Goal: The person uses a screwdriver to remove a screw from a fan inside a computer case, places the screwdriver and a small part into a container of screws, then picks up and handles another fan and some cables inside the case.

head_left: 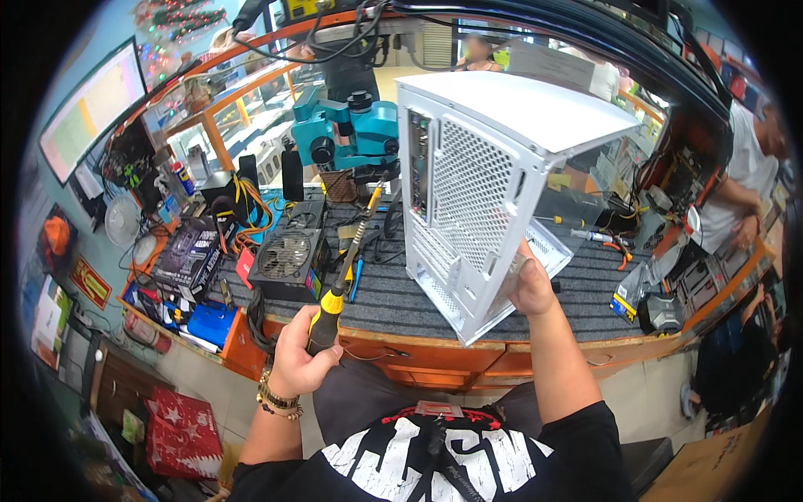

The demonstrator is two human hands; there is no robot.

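Observation:
My left hand [303, 356] is wrapped round the yellow-and-black handle of a screwdriver [329, 316]. Its long shaft points up and away, left of a white computer case [475, 180]. The case stands tilted on the grey ribbed bench mat [385, 314], with its perforated mesh panel turned toward me. At its lower right edge, my right hand [533, 287] grips the case; some of those fingers are hidden by the frame. Just left of the screwdriver lies a black power supply [288, 258] with a round fan grille.
Behind the case stands a teal microscope [345, 132]. A motherboard box [188, 255] and a blue case [211, 324] occupy the left side. Orange-handled pliers [619, 253] and a dark rounded container [661, 314] lie right. Another person [740, 184] is at the far right.

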